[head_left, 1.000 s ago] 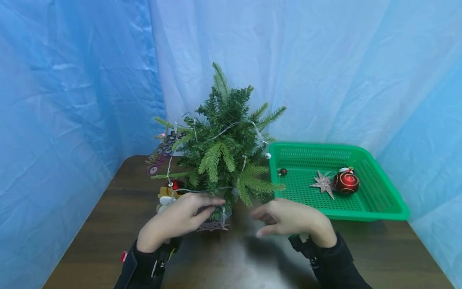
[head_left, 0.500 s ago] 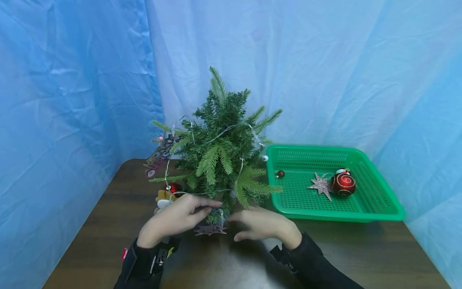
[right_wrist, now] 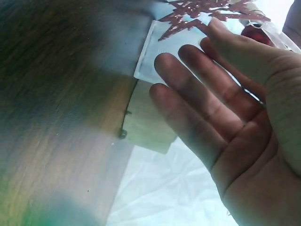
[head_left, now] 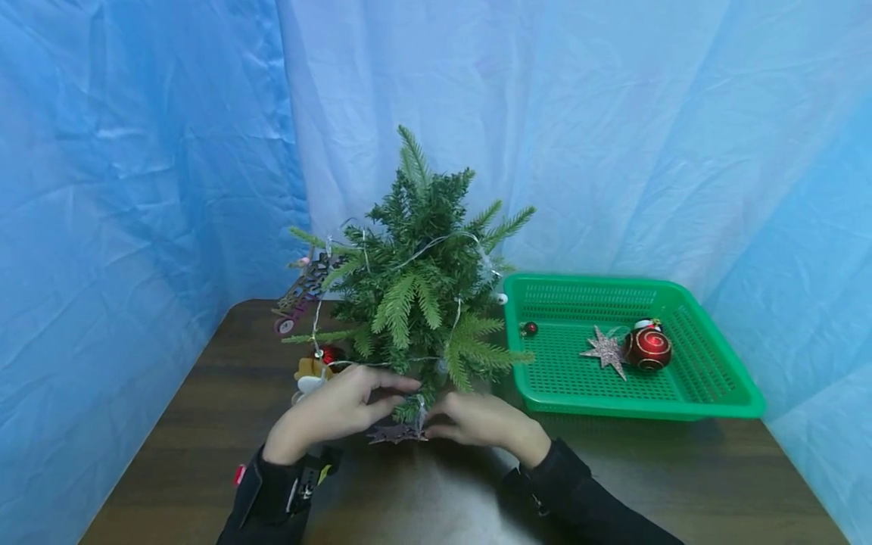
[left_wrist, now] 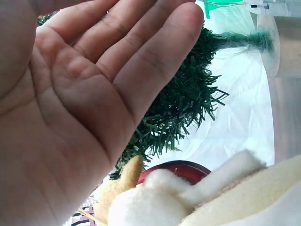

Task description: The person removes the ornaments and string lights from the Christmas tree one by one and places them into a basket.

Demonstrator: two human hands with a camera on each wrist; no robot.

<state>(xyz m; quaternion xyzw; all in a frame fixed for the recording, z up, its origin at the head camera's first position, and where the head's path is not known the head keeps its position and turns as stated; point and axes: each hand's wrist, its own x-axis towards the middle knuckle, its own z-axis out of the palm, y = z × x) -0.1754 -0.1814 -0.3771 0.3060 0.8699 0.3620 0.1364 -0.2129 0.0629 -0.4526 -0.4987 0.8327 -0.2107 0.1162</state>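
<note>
A small artificial Christmas tree (head_left: 415, 295) stands mid-table, wound with a clear wire light string (head_left: 429, 244). My left hand (head_left: 344, 405) is at its lower front, thumb and index finger pinching a low branch (head_left: 407, 410); the other fingers stretch out straight in the left wrist view. Below that branch hangs a glittery pinkish-brown star ornament (head_left: 395, 434). My right hand (head_left: 477, 418) holds the star's right edge between thumb and index finger. Its remaining fingers are loosely bent in the right wrist view, under the star's points (right_wrist: 202, 14).
To the right stands a green plastic basket (head_left: 613, 409) with another glittery star (head_left: 606, 352), a red swirled bauble (head_left: 648, 348) and a tiny red ball (head_left: 530, 328). A plush white-and-tan ornament (head_left: 312, 384), a red bauble (head_left: 330, 354) and a bicycle-like ornament (head_left: 300, 295) hang left of the tree.
My right hand has moved left from beside the basket to the star under the branch, and its thumb and index finger have closed there. The left hand has stayed at the branch.
</note>
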